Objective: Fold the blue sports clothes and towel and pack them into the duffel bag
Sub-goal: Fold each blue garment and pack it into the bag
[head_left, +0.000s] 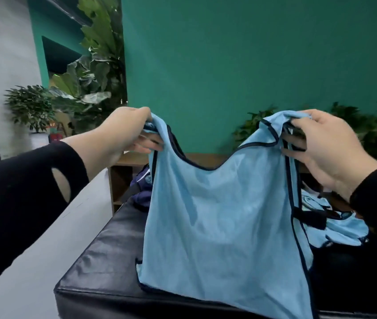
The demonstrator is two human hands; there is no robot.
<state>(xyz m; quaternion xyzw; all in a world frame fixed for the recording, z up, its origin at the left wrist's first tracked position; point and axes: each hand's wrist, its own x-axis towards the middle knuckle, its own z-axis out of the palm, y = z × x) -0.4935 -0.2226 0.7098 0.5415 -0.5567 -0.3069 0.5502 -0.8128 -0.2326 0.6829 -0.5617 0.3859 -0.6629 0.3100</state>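
Vest [219, 217] between both gripping hands

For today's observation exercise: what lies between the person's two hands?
In the head view, the left hand and right hand each grip a shoulder strap of the light blue sleeveless jersey; its dipping, navy-trimmed neckline spans the stretch between them.

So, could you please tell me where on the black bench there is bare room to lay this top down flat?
The bare stretch is the near-left part of the black bench, bordered by its left edge and the hanging light blue top. It is crowded to the right, where another light blue garment lies, and at the far end by a dark navy garment.
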